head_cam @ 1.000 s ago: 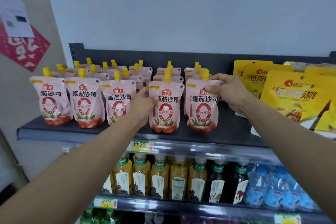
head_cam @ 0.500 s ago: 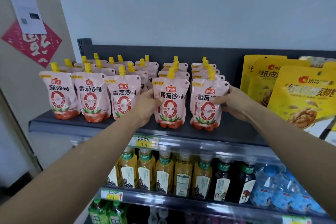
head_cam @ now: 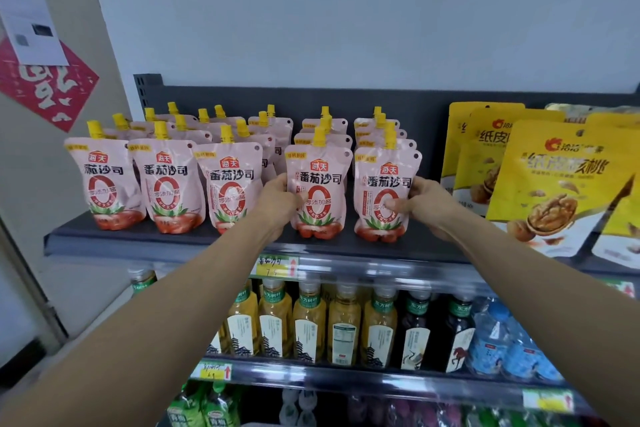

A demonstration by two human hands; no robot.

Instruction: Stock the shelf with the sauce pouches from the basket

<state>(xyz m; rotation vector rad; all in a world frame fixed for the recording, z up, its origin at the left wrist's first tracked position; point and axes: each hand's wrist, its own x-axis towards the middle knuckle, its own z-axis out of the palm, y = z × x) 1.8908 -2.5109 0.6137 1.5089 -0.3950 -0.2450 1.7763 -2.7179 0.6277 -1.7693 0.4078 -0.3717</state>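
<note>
Pink sauce pouches with yellow caps stand in several rows on the dark top shelf [head_cam: 173, 239]. My left hand [head_cam: 277, 204] grips the left edge of the front pouch of the fourth row [head_cam: 320, 184], thumb on its front. My right hand [head_cam: 426, 204] pinches the right edge of the front pouch of the fifth row [head_cam: 384, 187], thumb across its front. Both pouches stand upright on the shelf. Three more front pouches [head_cam: 166, 184] stand to the left. No basket is in view.
Yellow walnut bags [head_cam: 561, 180] lean on the same shelf just right of my right hand. Below, a shelf holds tea bottles [head_cam: 308, 322], dark bottles and water bottles [head_cam: 498, 340]. A wall with a red paper sign [head_cam: 45, 87] is on the left.
My right hand slid down from the top corner of the fifth-row pouch to its middle edge. The view has tilted up slightly, and the left hand stays on its pouch.
</note>
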